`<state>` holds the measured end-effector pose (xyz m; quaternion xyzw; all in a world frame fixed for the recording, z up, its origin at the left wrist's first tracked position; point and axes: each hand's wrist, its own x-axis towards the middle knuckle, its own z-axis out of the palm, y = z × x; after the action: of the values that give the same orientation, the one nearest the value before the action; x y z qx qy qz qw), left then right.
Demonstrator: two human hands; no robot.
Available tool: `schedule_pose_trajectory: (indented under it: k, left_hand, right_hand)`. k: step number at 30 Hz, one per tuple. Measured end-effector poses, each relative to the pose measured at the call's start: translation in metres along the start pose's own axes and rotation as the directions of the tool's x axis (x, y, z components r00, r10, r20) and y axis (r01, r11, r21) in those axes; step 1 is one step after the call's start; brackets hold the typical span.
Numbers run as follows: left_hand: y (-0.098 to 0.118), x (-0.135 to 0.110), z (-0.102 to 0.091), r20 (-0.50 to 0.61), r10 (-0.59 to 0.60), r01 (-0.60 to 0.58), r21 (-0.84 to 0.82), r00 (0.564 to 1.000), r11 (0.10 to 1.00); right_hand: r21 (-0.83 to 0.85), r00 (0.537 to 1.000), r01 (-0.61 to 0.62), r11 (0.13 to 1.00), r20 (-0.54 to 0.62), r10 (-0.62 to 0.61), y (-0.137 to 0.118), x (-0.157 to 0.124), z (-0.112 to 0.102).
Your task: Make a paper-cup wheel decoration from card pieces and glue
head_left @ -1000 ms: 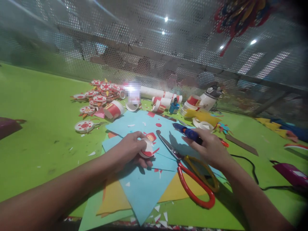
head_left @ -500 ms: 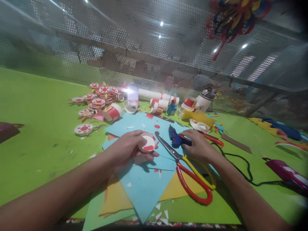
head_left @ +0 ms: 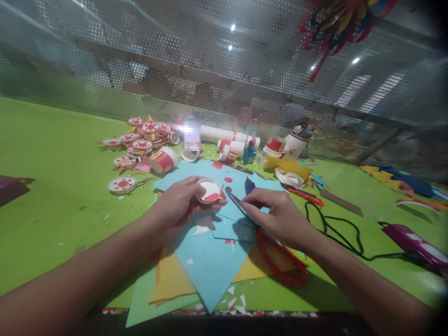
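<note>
My left hand (head_left: pixel 180 200) is closed round a shallow white paper disc (head_left: pixel 210 192) with a raised rim and red pieces at its edge. My right hand (head_left: pixel 275 214) hovers over the large scissors (head_left: pixel 236 200), thumb and fingers drawn together near the blades. Whether something small sits in that pinch is hidden. The scissors' red and yellow handles (head_left: pixel 297 280) stick out below this hand. Just behind the fingers shows the tip of a dark blue tool (head_left: pixel 249 185). Light blue paper sheets (head_left: pixel 210 266) lie under both hands, with a white scrap (head_left: pixel 204 225) on them.
Finished-looking red-and-white discs (head_left: pixel 143 145) are heaped at the back left, beside a paper cup (head_left: pixel 164 159). A blue bottle (head_left: pixel 249 154) and stacked cups (head_left: pixel 273 149) stand further back. On the right, a black cord (head_left: pixel 345 224) runs to a purple device (head_left: pixel 415 242).
My right hand has left the dark blue tool and come left and nearer, over the scissors, its fingers now pinched together. My left hand has lifted the disc slightly up and left.
</note>
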<state>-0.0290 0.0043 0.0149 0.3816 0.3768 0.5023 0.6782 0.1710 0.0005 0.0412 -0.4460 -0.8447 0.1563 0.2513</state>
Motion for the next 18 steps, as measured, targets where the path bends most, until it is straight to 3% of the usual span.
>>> schedule_pose_trajectory:
  k: [3, 5, 8, 11, 15, 18]
  left_hand:
    - [-0.005, 0.000, 0.001, -0.004, -0.044, 0.044, 0.022, 0.999, 0.999]
    - [-0.010, 0.000, 0.003, 0.008, -0.087, 0.086, 0.068, 0.996, 0.994]
    - [-0.018, -0.001, 0.005, 0.051, -0.122, 0.115, 0.123, 0.991, 0.986]
    - [-0.021, -0.001, 0.007, 0.074, -0.144, 0.133, 0.137, 0.987, 0.982]
    - [-0.021, -0.002, 0.008, 0.131, -0.145, 0.128, 0.133, 0.981, 0.983]
    - [-0.020, -0.003, 0.007, 0.195, -0.133, 0.111, 0.120, 0.972, 0.987]
  right_hand:
    - [0.032, 0.993, 0.073, 0.997, -0.099, -0.070, -0.010, 0.002, -0.001]
    - [-0.046, 0.977, 0.175, 0.984, -0.117, -0.179, -0.016, 0.004, -0.001]
    - [-0.263, 0.955, 0.293, 0.919, 0.034, -0.295, -0.020, 0.009, 0.004]
    - [-0.410, 0.932, 0.352, 0.842, 0.237, -0.274, -0.022, 0.016, 0.009]
    - [-0.474, 0.898, 0.395, 0.787, 0.380, -0.222, -0.026, 0.023, 0.012]
    - [-0.453, 0.864, 0.454, 0.768, 0.433, -0.255, -0.030, 0.025, 0.013]
